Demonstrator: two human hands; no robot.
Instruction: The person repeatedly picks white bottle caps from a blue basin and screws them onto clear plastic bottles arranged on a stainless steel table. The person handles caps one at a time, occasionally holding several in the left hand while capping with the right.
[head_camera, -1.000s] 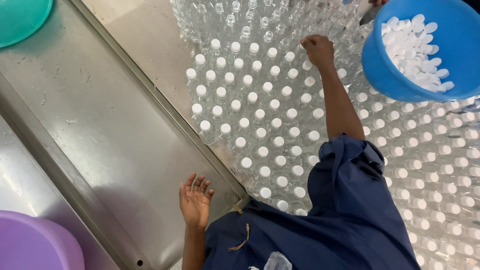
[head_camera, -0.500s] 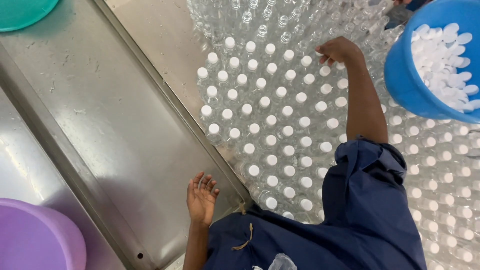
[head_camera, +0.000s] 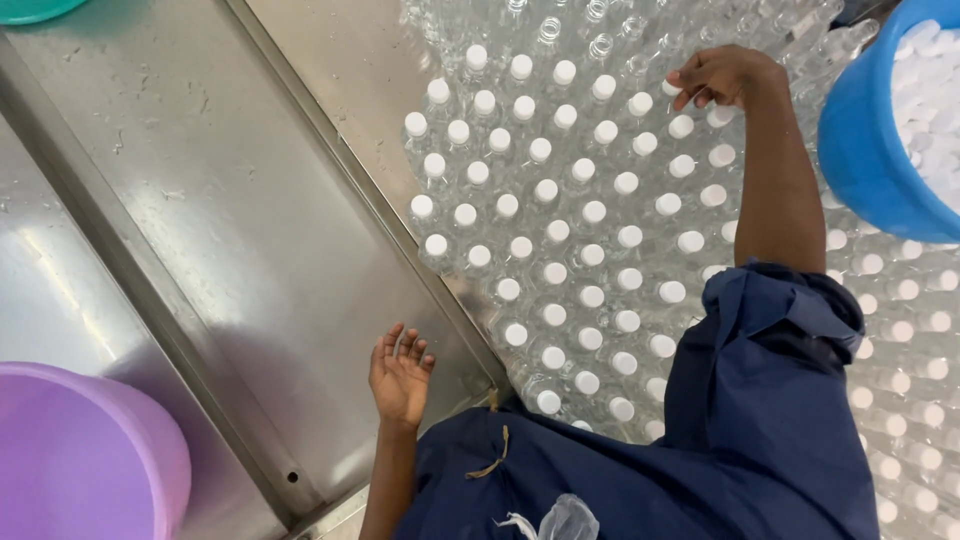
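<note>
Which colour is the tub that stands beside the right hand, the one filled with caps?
The tub is blue, and the caps in it are white. The head view shows it, near the right hand.

Light is bright and even, falling from overhead. The steel worktop (head_camera: 250, 230) shows soft glare streaks toward 9 o'clock and a dull sheen across its middle. A faint shadow lies under the left hand (head_camera: 400, 375). White bottle caps (head_camera: 590, 255) stay crisp at centre; those toward 4 o'clock wash out pale. The blue bucket (head_camera: 870, 150) at 2 o'clock looks slightly stretched by wide-angle distortion. No motion blur shows.
</note>
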